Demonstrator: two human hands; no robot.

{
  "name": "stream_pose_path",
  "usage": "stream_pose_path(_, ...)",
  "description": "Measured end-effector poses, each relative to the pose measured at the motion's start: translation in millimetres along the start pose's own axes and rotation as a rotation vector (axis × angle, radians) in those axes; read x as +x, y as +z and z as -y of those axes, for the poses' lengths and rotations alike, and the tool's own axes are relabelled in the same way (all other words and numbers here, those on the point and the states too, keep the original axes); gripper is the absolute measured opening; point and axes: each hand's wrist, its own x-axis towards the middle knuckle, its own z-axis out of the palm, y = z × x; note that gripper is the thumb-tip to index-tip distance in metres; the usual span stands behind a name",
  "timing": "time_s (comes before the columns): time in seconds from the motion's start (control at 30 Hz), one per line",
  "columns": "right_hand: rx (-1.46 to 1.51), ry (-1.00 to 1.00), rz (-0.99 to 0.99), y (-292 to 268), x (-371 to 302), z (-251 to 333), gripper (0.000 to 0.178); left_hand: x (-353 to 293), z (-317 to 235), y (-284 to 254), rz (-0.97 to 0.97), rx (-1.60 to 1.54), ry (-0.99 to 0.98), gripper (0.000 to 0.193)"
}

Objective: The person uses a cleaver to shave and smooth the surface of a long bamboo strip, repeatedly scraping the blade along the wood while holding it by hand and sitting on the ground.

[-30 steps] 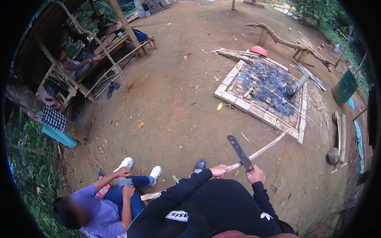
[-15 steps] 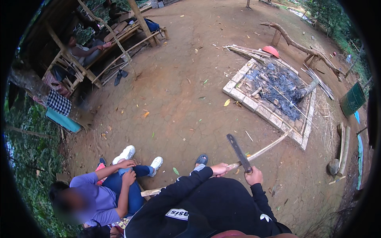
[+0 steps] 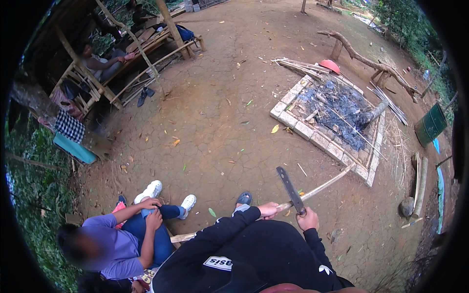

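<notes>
My left hand (image 3: 267, 210) is closed around a long pale wooden pole (image 3: 325, 185), which slants from beside my left arm to the near edge of the fire pit. In my right hand (image 3: 308, 219) is the handle of a machete (image 3: 290, 189). Its dark, broad blade has small holes and points away from me. The blade crosses the pole just right of my left hand; whether it touches the wood I cannot tell.
A seated person (image 3: 110, 239) in a purple shirt is close on my left. Ahead right lies a brick-edged fire pit (image 3: 320, 139) with ash and charred wood. Beyond stand a log rail (image 3: 359, 54) and a green drum (image 3: 431, 124). A bamboo shelter (image 3: 117, 73) holds another person.
The whole view has shifted slightly. My hands, the machete and the pole keep nearly the same positions relative to one another.
</notes>
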Motion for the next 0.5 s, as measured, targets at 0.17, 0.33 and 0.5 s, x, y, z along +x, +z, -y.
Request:
stream_pose_path(0.17, 0.032, 0.016, -0.002, 0.7, -0.9, -1.0, 0.022, 9.8, 8.3, -2.6, 0.034, 0.014, 0.022, 0.036)
stream_pose_path(0.33, 0.022, -0.013, -0.008, 0.3, 1.3, 0.0, 0.022, 6.9, 3.6, -3.7, 0.013, 0.024, -0.008, 0.034)
stream_pose_path(0.5, 0.037, -0.121, 0.002, -3.8, 6.7, -1.7, 0.022, 1.3, 2.5, -2.5, -0.019, 0.009, -0.006, 0.033)
